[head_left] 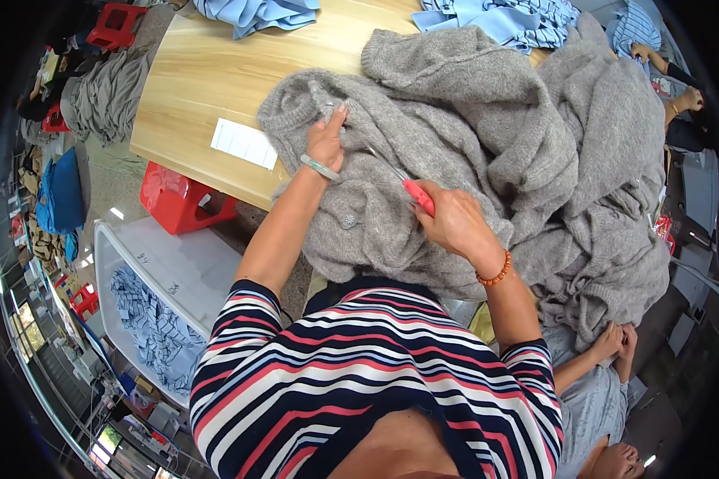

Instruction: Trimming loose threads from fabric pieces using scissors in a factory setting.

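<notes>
Here the grey knit [471, 152] is the landmark: a heap of it covers the near end of the wooden table [208, 72] and spills over the edge toward the person. The left hand [327, 140] lies flat on the knit's left part, fingers spread and pressing down near a rolled hem, grasping nothing; it seems placed so to keep the fabric taut and still where the blade works. The right hand [454, 223], nearer the knit's lower middle, is closed around the pink handle of small snips [407, 185], whose thin metal tip points up and left toward the left hand's thumb, so the cutting end meets the held-down patch (whether the blades are parted is too small to tell). A grey button [348, 219] sits on the knit just below and between the two hands. A white paper slip [244, 144] lies on bare table left of the knit, out of the way of the work. Blue striped cloth [503, 20] is piled beyond the knit's far edge. Below-left of the knit, on the floor, stand a red stool [180, 199] and a white bin [176, 271] holding more blue cloth. Another person's clasped hands [617, 342] rest just below the knit's right corner.
</notes>
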A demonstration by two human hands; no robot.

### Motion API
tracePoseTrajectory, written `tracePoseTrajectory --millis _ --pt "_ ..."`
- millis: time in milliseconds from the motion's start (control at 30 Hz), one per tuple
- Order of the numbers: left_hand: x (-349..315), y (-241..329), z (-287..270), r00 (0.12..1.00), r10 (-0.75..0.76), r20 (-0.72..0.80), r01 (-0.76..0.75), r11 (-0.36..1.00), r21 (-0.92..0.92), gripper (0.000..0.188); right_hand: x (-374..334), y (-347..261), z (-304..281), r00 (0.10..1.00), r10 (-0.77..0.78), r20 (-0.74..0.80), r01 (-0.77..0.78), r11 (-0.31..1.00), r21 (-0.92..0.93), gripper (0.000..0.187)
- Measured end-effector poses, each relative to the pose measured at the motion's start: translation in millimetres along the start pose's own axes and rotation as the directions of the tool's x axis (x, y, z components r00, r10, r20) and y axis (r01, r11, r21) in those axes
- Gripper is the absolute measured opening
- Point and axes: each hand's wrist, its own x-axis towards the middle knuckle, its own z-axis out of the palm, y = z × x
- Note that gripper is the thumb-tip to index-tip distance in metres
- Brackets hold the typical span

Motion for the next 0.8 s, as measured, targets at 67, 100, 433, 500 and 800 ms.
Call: tracePoseTrajectory --millis 67,100,433,500,800 --pt "-8 10 9 0.997 -0.033 0.074 0.04 0.994 -0.1 0.022 -4 6 0 1.0 -0.008 0.014 0.008 1.0 0.018 0.034" --pt "-12 13 12 0.988 -0.056 0.147 0.085 0.976 -0.2 0.021 -6 11 0 0.999 -0.02 0.031 0.019 0.999 0.035 0.034" --pt "-19 -27 -5 0.918 -0.306 0.252 0.319 0.948 -0.012 0.018 -32 21 8 0.998 0.06 -0.001 -0.06 0.998 0.018 0.033" --pt "-20 -24 -5 0.926 -0.291 0.242 0.297 0.955 0.013 0.019 -37 21 9 0.999 -0.013 0.039 0.013 1.0 -0.013 0.031" --pt "-43 -20 -11 0.942 -0.217 0.257 0.228 0.974 -0.011 0.021 -42 17 4 1.0 0.008 -0.01 -0.007 1.0 0.022 0.031"
